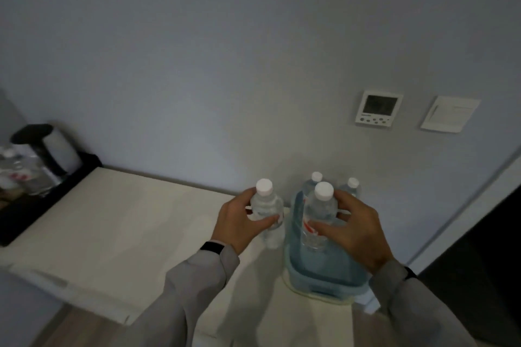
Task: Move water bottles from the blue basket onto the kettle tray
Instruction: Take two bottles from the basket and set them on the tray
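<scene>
My left hand [239, 222] grips a clear water bottle with a white cap [266, 205], held upright just left of the blue basket [324, 273]. My right hand [355, 231] grips a second white-capped bottle [320, 214] over the basket. Two more bottles [315, 180] [351, 186] stand at the basket's far side. At the far left, a black kettle tray [33, 211] carries a black and white kettle [53, 149] and a bottle [14, 169].
The basket and tray rest on a white tabletop [121, 222] against a grey wall. A thermostat panel [377, 108] and a light switch [449, 114] hang on the wall. A dark opening [479, 276] is at the right; wooden floor [70, 329] shows below the table edge.
</scene>
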Tool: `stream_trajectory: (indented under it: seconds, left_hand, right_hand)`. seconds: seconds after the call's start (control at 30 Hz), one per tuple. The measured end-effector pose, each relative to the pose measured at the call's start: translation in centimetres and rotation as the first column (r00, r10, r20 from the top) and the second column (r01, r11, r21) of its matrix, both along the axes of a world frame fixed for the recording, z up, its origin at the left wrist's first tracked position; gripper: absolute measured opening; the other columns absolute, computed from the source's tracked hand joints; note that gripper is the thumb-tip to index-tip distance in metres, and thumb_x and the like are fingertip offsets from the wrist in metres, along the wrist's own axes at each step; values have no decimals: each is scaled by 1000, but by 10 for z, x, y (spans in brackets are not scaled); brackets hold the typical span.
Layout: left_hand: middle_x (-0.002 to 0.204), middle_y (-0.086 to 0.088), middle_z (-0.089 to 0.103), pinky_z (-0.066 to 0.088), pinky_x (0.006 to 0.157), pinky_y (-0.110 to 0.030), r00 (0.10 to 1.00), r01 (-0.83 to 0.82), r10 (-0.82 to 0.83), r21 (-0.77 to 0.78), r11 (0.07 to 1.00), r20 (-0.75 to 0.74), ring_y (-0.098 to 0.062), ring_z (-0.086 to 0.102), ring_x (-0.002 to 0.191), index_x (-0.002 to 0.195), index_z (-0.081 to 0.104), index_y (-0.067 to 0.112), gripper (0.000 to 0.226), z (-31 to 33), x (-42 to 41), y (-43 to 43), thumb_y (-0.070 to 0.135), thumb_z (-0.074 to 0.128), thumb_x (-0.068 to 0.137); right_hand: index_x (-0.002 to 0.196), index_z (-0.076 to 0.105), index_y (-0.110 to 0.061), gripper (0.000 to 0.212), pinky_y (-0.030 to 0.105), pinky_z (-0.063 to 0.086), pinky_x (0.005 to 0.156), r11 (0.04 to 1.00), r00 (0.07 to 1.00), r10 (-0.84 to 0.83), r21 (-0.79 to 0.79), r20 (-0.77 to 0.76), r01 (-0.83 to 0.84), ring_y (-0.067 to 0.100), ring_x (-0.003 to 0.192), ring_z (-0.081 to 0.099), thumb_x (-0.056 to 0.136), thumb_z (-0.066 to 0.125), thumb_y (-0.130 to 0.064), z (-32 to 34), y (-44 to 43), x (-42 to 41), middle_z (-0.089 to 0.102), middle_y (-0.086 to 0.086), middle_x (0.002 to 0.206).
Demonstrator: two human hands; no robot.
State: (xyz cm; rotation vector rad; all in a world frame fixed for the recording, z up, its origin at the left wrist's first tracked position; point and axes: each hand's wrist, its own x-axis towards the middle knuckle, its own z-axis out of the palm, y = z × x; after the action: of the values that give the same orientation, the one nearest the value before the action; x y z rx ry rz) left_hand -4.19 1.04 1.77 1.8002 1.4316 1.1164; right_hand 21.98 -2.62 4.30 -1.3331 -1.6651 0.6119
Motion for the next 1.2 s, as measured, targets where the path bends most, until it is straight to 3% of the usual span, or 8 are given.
stream_trajectory:
  seconds: [0.07,0.17,0.27,0.37,0.57,0.7,1.0,1.2]
  left_hand:
    - [103,10,73,56,81,-19,999,-36,36,18,999,1,-5,69,90,121,65,27,65,9,-34,-10,47,86,63]
    - [100,12,74,55,75,-14,996,-84,84,42,996,16,-3,69,87,117,66,29,63,23,-92,-31,52,83,61]
    - [95,18,73,53,72,-11,991,-132,130,84,988,19,0,68,85,111,65,36,56,37,-157,-56,52,82,60]
    - [93,25,71,53,70,-11,982,-188,188,125,974,12,3,67,85,111,63,43,53,50,-229,-84,52,81,61]
    - [99,22,71,59,75,-23,951,-300,307,169,939,-20,0,66,89,117,62,38,59,67,-364,-132,55,80,64]
    - [101,23,70,61,77,-29,923,-379,386,176,908,-3,1,66,91,119,62,37,62,74,-442,-151,59,76,64]
    - [98,21,72,61,79,-32,838,-527,542,166,833,-60,6,67,88,121,59,38,62,70,-608,-132,60,77,66]
    - [101,15,72,61,78,-27,806,-566,585,170,806,-92,2,68,87,122,62,28,59,69,-698,-100,49,81,70]
  right_hand:
    - [112,59,-57,60,8,51,82,999,999,36,20,6,-36,-8,100,66,59,88,-52,11,0,-32,65,-37,111]
    - [114,63,-46,60,10,52,81,995,996,91,42,-6,-91,-5,96,68,60,89,-47,28,-3,-88,69,-29,109]
    - [113,62,-47,60,9,52,77,988,989,145,51,3,-145,-6,94,68,60,89,-47,42,-11,-154,71,-28,106]
    - [115,64,-37,65,17,57,79,978,979,201,57,17,-202,-2,92,70,57,88,-50,52,-21,-228,73,-20,103]
    - [105,63,-52,56,14,57,75,944,948,320,79,7,-319,-2,90,70,56,90,-47,59,-35,-365,71,-29,101]
    - [106,64,-48,57,15,57,74,913,914,405,55,8,-405,-3,90,70,55,90,-45,60,-29,-451,71,-28,101]
    - [115,66,-34,64,13,56,75,852,850,524,32,-46,-523,-4,93,69,57,92,-39,44,31,-627,70,-29,102]
    - [109,59,-47,60,9,54,74,831,831,556,20,-17,-556,-10,96,65,60,92,-39,37,74,-723,66,-30,100]
